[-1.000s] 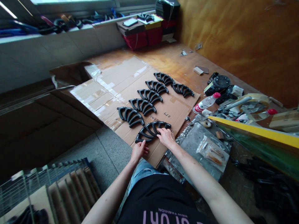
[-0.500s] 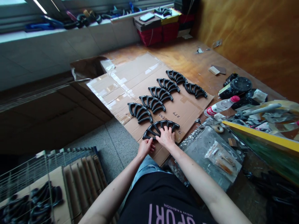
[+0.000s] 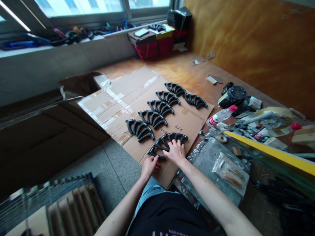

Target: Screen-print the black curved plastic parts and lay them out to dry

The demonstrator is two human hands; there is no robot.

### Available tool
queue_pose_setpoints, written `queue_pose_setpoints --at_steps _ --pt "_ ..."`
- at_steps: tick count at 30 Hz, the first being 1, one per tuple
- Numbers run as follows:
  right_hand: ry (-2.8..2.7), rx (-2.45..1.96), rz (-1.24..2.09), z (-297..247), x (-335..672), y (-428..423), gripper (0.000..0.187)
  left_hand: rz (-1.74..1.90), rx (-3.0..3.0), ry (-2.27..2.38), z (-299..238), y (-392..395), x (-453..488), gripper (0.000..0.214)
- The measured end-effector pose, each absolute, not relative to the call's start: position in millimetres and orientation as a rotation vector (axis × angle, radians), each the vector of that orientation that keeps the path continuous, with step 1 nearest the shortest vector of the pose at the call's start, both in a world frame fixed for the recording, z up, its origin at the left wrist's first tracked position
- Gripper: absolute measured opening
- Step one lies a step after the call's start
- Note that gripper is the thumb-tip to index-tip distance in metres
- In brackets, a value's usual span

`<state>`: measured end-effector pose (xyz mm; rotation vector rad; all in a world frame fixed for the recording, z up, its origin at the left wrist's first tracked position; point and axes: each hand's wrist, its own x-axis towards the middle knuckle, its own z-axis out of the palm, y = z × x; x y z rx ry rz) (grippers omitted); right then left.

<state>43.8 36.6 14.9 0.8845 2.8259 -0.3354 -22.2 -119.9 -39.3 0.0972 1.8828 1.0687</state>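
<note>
Black curved tubular pieces in a fan-shaped arc (image 3: 162, 141) lie at the near edge of a flat brown cardboard sheet (image 3: 134, 85) with strips of clear tape. From my remote station I view both bare hands at this arc through the head camera.

Left hand (image 3: 149, 167): positioned at the arc's left end. Thumb and index finger are brought together at the lower end of the leftmost piece; the remaining fingers are curled. I cannot determine whether the piece is gripped.

Right hand (image 3: 176, 151): palm down over the arc's right portion. Fingers are moderately spread and bent, with tips at the pieces; I cannot confirm a grip.

Beyond the hands, I count five similar black fans (image 3: 139, 130) in a diagonal row, plus a single black fan (image 3: 195, 100) to the right of the row's far end. All rest on the cardboard.

To the right of the sheet, I observe a clear plastic bottle with a red cap (image 3: 221, 116), lying tilted, and a flat grey board (image 3: 206, 164) bearing a clear plastic bag (image 3: 231, 172).
</note>
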Motion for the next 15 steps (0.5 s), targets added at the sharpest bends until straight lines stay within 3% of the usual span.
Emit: queue_pose_setpoints --at_steps 7,15 --pt "2.838 1.305 -0.425 30 31 123 0.044 0.958 0.297 1.870 -37 -88 -36 0.037" --pt "2.590 1.743 -0.451 20 -41 231 0.052 0.940 0.253 1.774 -64 -90 -40 0.052"
